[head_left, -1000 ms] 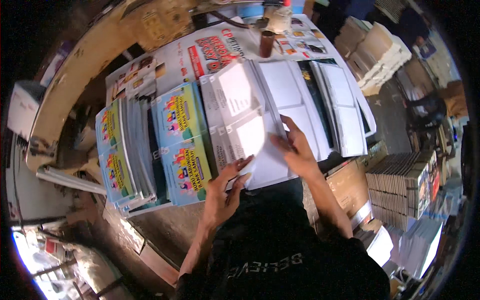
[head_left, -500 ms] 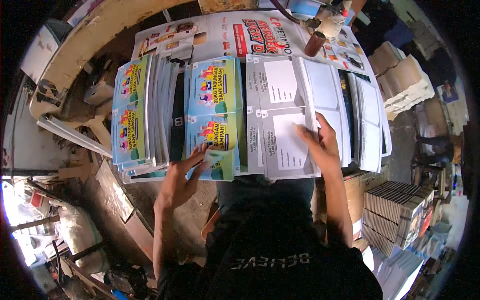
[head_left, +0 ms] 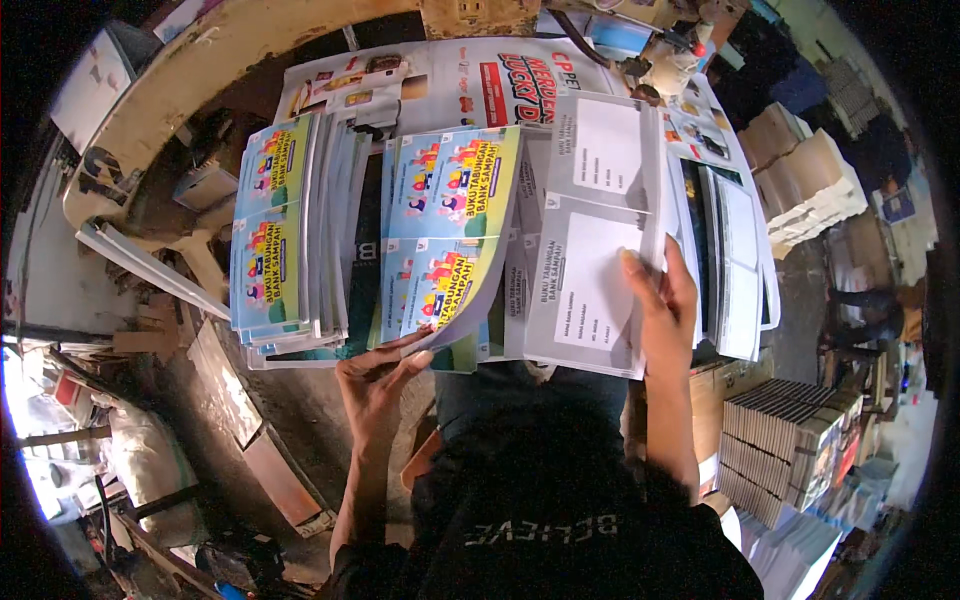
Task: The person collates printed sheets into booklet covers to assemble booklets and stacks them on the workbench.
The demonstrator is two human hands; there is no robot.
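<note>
Left hand (head_left: 378, 382) pinches the near edge of a colour sheet (head_left: 468, 190), curling it up; reads as separating it from its pile. Right hand (head_left: 668, 315) grips grey sheets (head_left: 590, 255), thumb on top, fingers behind their right edge, likely steadying them. Both are mid-table at the near edge. Colour stack (head_left: 265, 225) at the table's (head_left: 367, 215) left end, white sheets (head_left: 735, 260) at the right: probably sorted by kind. Cardboard box (head_left: 712, 397) below right near corner, contents not visible.

2 blue paper stacks (head_left: 425, 200), 1 grey stack (head_left: 575, 200), perhaps 2 half-hidden white stacks (head_left: 738, 262).
</note>
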